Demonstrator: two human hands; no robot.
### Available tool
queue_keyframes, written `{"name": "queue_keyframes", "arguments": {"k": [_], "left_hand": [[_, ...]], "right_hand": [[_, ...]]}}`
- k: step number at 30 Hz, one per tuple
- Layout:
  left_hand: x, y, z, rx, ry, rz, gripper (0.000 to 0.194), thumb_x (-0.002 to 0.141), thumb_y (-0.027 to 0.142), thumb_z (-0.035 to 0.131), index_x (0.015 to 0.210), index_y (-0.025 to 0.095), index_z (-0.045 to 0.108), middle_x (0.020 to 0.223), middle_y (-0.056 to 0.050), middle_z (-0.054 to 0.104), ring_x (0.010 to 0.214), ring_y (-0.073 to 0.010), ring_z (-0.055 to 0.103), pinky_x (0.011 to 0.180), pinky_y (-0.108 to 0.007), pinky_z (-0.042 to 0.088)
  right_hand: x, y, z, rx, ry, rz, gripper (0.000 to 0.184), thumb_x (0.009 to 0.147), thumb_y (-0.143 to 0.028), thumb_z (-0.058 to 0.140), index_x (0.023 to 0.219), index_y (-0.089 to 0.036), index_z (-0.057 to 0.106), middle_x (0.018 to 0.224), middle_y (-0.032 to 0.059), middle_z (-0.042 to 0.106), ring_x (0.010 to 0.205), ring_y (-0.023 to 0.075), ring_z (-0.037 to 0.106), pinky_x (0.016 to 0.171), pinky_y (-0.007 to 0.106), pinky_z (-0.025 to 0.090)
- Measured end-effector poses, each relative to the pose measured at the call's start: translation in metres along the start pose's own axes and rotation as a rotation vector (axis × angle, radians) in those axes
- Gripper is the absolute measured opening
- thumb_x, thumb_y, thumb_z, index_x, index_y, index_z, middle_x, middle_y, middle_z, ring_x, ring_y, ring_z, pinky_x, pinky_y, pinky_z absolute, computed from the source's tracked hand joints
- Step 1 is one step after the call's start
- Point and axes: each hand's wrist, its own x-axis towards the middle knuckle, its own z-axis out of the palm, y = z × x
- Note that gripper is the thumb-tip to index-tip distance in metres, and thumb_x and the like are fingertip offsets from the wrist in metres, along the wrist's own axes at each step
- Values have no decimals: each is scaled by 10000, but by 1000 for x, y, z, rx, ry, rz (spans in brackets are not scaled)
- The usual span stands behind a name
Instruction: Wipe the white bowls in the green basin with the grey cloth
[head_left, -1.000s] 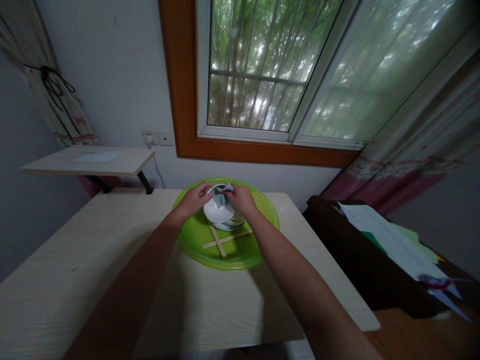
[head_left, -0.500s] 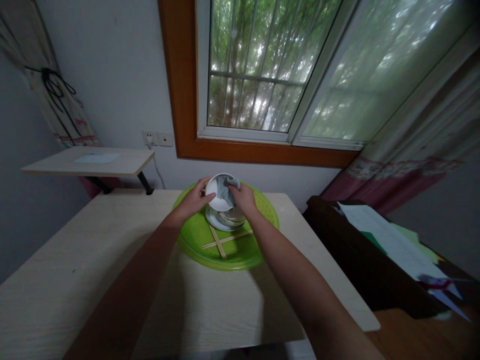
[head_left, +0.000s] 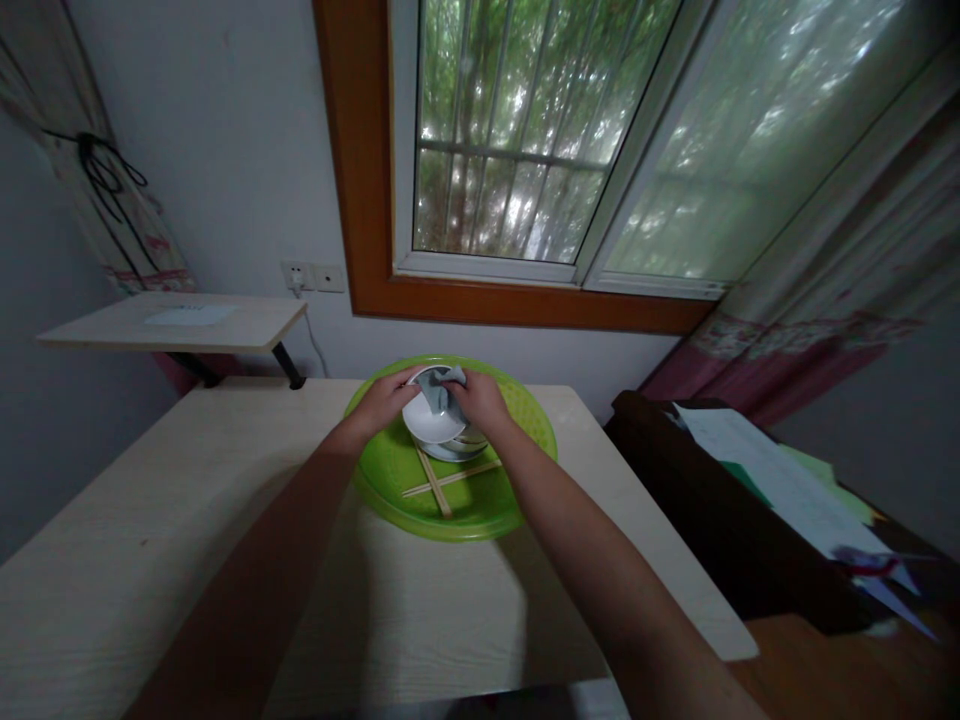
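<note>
A white bowl (head_left: 429, 423) is gripped at its left rim by my left hand (head_left: 381, 400), tilted above a stack of dishes. My right hand (head_left: 480, 402) pinches a grey-green cloth (head_left: 436, 392) that lies against the inside of the bowl near its far rim. Under the bowl, more white dishes (head_left: 471, 442) are stacked, mostly hidden by it. Several wooden chopsticks (head_left: 436, 482) lie crossed in front of them. All of this is in or over a round bright green basin (head_left: 480, 520).
The basin stands on a pale wooden table (head_left: 247, 560). At the back left is a small raised shelf (head_left: 172, 325) with a paper on it. Right of the table, papers (head_left: 757, 480) lie on a dark brown piece of furniture (head_left: 690, 510). A window (head_left: 525, 150) is behind.
The bowl has moved slightly down and left and leans differently. The cloth in my right hand has shifted left, from the bowl's right side to its far rim.
</note>
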Motion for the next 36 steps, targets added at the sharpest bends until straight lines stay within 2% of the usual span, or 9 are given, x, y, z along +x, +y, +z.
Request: {"name": "queue_keyframes", "arguments": {"k": [7, 13, 15, 17, 19, 22, 29, 36], "left_hand": [[0, 0, 0, 15, -50, -22, 467, 848, 411, 606, 1223, 180, 759, 1333, -118, 725, 1270, -315, 646, 1180, -512, 426], [0, 0, 3, 0, -4, 20, 527, 908, 462, 558, 1356, 199, 650, 1475, -116, 623, 1404, -287, 538, 1239, -466, 341], [-1, 0, 3, -3, 38, 20, 585, 895, 476, 587, 1420, 218, 575, 1516, -105, 576, 1415, -279, 515, 1217, -442, 369], [-2, -2, 4, -7, 66, -7, 648, 868, 482, 622, 1450, 220, 512, 1435, -107, 614, 1311, -277, 583, 1114, -424, 471], [-2, -4, 4, -25, 71, -51, 661, 859, 490, 629, 1440, 210, 483, 1251, -94, 677, 1117, -257, 660, 953, -390, 549], [-1, -7, 5, -28, 73, -92, 591, 882, 509, 599, 1376, 199, 503, 1059, -60, 688, 933, -224, 667, 825, -342, 547], [1, -7, 1, 59, 117, -113, 435, 933, 483, 483, 1232, 184, 586, 1050, -63, 695, 984, -240, 640, 877, -348, 505], [-1, 0, 2, -6, 18, -97, 361, 902, 448, 521, 1146, 203, 624, 1064, -51, 694, 966, -229, 633, 847, -330, 501]], "right_hand": [[-2, -3, -3, -93, -40, -32, 215, 948, -378, 655, 978, -232, 809, 967, 76, 795, 913, 261, 710, 826, 321, 499], [-1, -5, -3, -7, 6, 24, 226, 969, -344, 619, 992, -232, 814, 969, 63, 801, 909, 237, 718, 812, 296, 499], [1, -3, -1, 45, 43, 78, 250, 979, -366, 613, 1013, -225, 816, 971, 68, 803, 895, 236, 724, 798, 293, 501], [3, 0, 1, 82, 81, 134, 270, 988, -376, 604, 1023, -213, 817, 984, 77, 805, 896, 238, 729, 791, 292, 504], [5, 2, 2, 95, 99, 181, 277, 991, -370, 600, 1022, -201, 817, 1003, 88, 804, 913, 244, 732, 795, 293, 507], [6, 3, 2, 83, 79, 199, 279, 992, -365, 600, 1029, -194, 817, 1014, 92, 804, 932, 249, 734, 818, 296, 515], [2, -3, 1, 23, -11, 166, 285, 996, -358, 602, 1102, -178, 797, 1036, 91, 804, 928, 238, 735, 839, 292, 523], [0, 2, 3, -23, -38, 53, 252, 982, -380, 632, 1075, -207, 790, 1065, 75, 803, 956, 238, 731, 829, 291, 516]]}}
